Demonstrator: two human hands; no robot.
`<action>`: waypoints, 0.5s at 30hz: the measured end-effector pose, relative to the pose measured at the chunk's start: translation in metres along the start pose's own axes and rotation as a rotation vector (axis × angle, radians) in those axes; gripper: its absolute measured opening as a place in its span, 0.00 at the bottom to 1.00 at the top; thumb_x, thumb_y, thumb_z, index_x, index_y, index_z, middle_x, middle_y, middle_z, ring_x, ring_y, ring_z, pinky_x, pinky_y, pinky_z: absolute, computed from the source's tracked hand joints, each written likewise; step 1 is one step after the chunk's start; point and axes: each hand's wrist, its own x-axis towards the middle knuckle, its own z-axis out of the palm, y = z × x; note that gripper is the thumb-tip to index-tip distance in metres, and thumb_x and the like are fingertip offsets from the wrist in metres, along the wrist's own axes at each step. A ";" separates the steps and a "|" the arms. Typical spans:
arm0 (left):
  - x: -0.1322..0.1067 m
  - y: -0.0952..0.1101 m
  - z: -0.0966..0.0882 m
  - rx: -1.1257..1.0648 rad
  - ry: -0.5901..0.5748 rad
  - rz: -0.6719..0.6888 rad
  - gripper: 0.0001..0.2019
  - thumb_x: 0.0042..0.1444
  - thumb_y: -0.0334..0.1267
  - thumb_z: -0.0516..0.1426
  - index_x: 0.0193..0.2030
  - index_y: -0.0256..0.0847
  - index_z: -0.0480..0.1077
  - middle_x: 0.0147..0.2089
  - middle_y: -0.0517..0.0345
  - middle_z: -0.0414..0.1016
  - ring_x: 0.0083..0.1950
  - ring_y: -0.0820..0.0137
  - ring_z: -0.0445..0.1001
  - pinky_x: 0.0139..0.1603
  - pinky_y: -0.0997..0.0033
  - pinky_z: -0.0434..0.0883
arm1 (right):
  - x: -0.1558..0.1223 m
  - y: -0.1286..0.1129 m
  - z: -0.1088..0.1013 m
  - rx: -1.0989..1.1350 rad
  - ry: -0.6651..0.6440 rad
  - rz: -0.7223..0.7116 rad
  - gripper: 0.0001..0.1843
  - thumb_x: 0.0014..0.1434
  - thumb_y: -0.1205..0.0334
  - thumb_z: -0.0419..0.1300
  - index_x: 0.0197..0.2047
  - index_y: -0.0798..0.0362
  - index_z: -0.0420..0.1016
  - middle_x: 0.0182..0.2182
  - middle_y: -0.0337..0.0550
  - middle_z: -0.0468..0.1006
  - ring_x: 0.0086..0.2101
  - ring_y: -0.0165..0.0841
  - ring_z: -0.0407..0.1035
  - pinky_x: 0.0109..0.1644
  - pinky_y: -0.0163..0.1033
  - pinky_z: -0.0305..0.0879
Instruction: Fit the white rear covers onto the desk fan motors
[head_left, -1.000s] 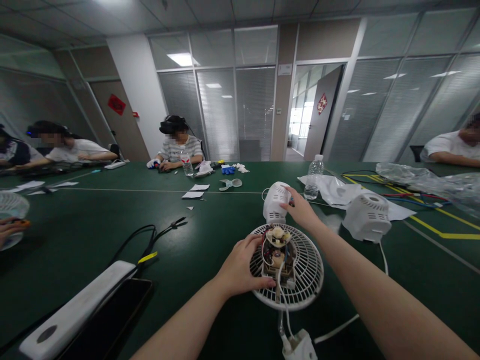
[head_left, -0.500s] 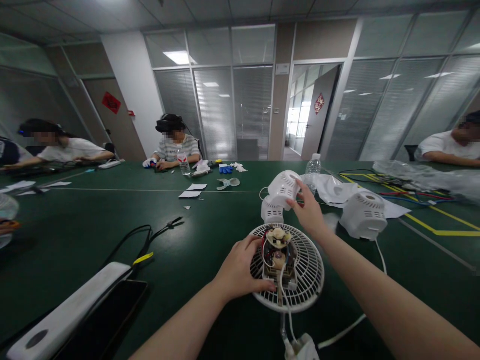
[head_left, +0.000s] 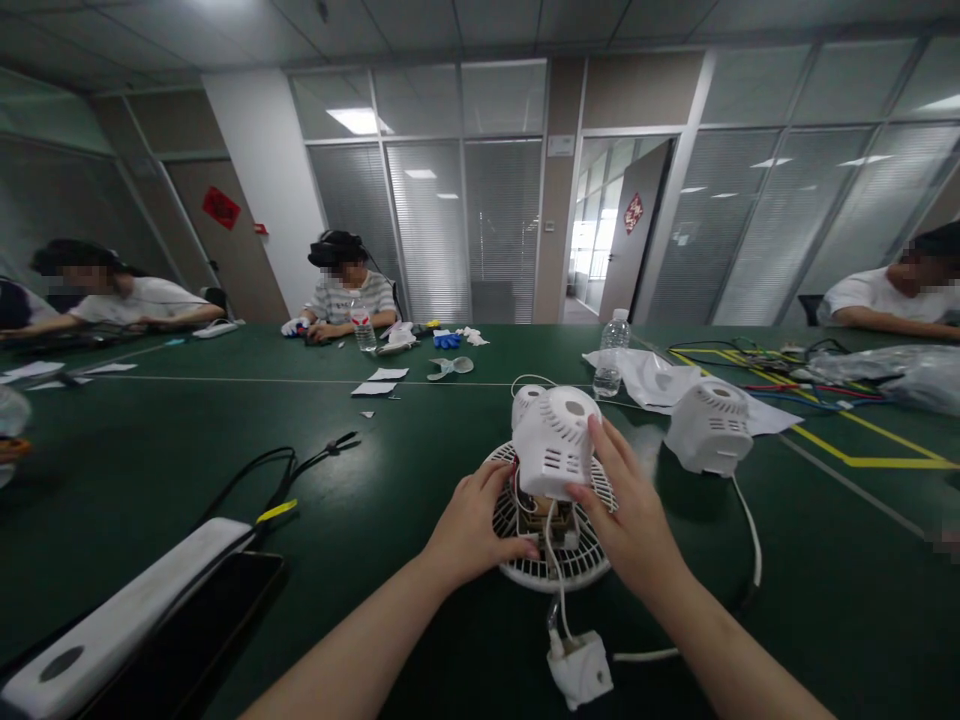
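A white slotted plastic fan motor cover [head_left: 556,445] is in my right hand [head_left: 634,500], with thumb and fingers closed on its right side. It hangs tilted over the motor [head_left: 551,520], hiding the upper part. The motor sits on a round white fan grille [head_left: 592,565], lying flat on the table. My left hand [head_left: 469,525] curls round the left side of the fan, fingertips by the motor and thumb near its lower edge. A white cord [head_left: 551,560] leads from the motor down past a white block-like base [head_left: 581,668]. A similar white housing [head_left: 526,400] shows partly behind the cover.
On the green table [head_left: 420,450], another white housing [head_left: 709,428] with a cord stands right. Behind are a plastic bottle [head_left: 611,355], white sheeting [head_left: 652,380] and fan blades [head_left: 451,368]. A white bar-shaped device [head_left: 127,610] and dark phone [head_left: 202,640] lie left. Several people sit around.
My right hand has brought the cover down and nearer, from behind the grille to over the motor, which it now partly hides. My left hand stays at the fan's left side.
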 end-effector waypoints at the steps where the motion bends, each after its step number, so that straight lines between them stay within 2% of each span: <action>1: 0.000 -0.001 0.000 -0.011 -0.003 0.008 0.51 0.37 0.65 0.66 0.65 0.41 0.58 0.67 0.43 0.59 0.65 0.46 0.62 0.65 0.47 0.60 | -0.001 0.001 0.002 -0.016 -0.023 -0.010 0.37 0.66 0.57 0.53 0.72 0.34 0.37 0.71 0.41 0.46 0.67 0.47 0.47 0.69 0.61 0.51; 5: 0.001 0.000 -0.001 -0.089 -0.001 0.022 0.49 0.36 0.61 0.69 0.64 0.42 0.58 0.65 0.43 0.62 0.65 0.46 0.62 0.64 0.46 0.61 | -0.009 0.004 0.006 -0.035 -0.079 -0.043 0.37 0.67 0.56 0.52 0.72 0.36 0.35 0.70 0.47 0.45 0.67 0.49 0.49 0.66 0.62 0.55; 8: 0.000 0.001 0.000 -0.158 0.043 0.012 0.51 0.35 0.56 0.71 0.65 0.43 0.56 0.63 0.44 0.64 0.63 0.48 0.64 0.63 0.46 0.62 | -0.014 0.004 0.011 -0.074 -0.123 -0.080 0.37 0.67 0.56 0.52 0.72 0.38 0.36 0.70 0.49 0.45 0.67 0.49 0.48 0.66 0.62 0.56; 12: -0.002 -0.003 0.003 -0.246 0.168 0.023 0.60 0.36 0.50 0.72 0.71 0.44 0.42 0.69 0.41 0.55 0.66 0.48 0.61 0.65 0.45 0.60 | -0.018 0.000 0.015 -0.108 -0.119 -0.103 0.37 0.67 0.57 0.52 0.73 0.40 0.38 0.69 0.52 0.45 0.66 0.51 0.49 0.65 0.62 0.56; 14: -0.003 -0.003 0.003 -0.274 0.202 0.041 0.61 0.39 0.48 0.71 0.72 0.45 0.37 0.71 0.42 0.52 0.67 0.49 0.60 0.66 0.45 0.59 | -0.020 -0.002 0.016 -0.120 -0.112 -0.099 0.37 0.67 0.58 0.52 0.73 0.40 0.38 0.70 0.52 0.45 0.66 0.52 0.49 0.65 0.62 0.57; 15: -0.004 -0.003 0.003 -0.270 0.200 0.053 0.59 0.41 0.48 0.71 0.72 0.46 0.38 0.71 0.42 0.51 0.68 0.49 0.59 0.67 0.46 0.58 | -0.020 -0.003 0.016 -0.122 -0.111 -0.095 0.37 0.67 0.58 0.52 0.73 0.40 0.38 0.70 0.52 0.45 0.66 0.52 0.49 0.65 0.62 0.57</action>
